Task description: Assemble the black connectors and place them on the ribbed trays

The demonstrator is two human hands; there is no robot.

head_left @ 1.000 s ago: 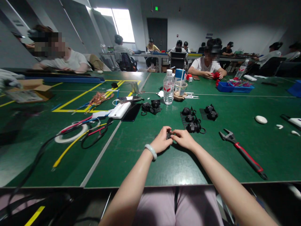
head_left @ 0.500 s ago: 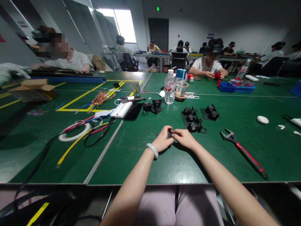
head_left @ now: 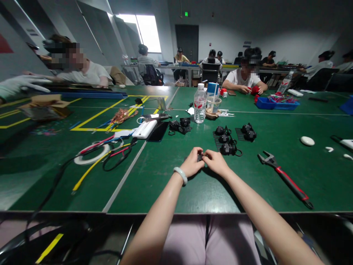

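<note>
Low over the green table [head_left: 154,176], my left hand [head_left: 193,162] is closed around a small black part [head_left: 199,157], mostly hidden by the fingers. My right hand [head_left: 216,162] meets it from the other side, thumb and fingertips pinched at the part's right end. Whether those fingertips grip a separate small piece cannot be made out. Beyond my right hand lie several black fittings with hexagonal bodies [head_left: 226,148] and a loose ring, on or beside dark slotted plates. A similar pair [head_left: 247,131] rests farther right, and another black cluster [head_left: 180,126] lies ahead to the left.
An adjustable wrench [head_left: 285,178] with a red and black handle lies at right. A water bottle [head_left: 200,105] and a cup [head_left: 213,105] stand ahead. Cables [head_left: 88,173], a tape roll [head_left: 92,154] and a white power bank [head_left: 145,129] occupy the left. Co-workers sit across the table.
My view has shifted slightly left. Both hands stay together at the black part, with the right fingers drawn in a little more. At far left, a co-worker's gloved hand has moved.
</note>
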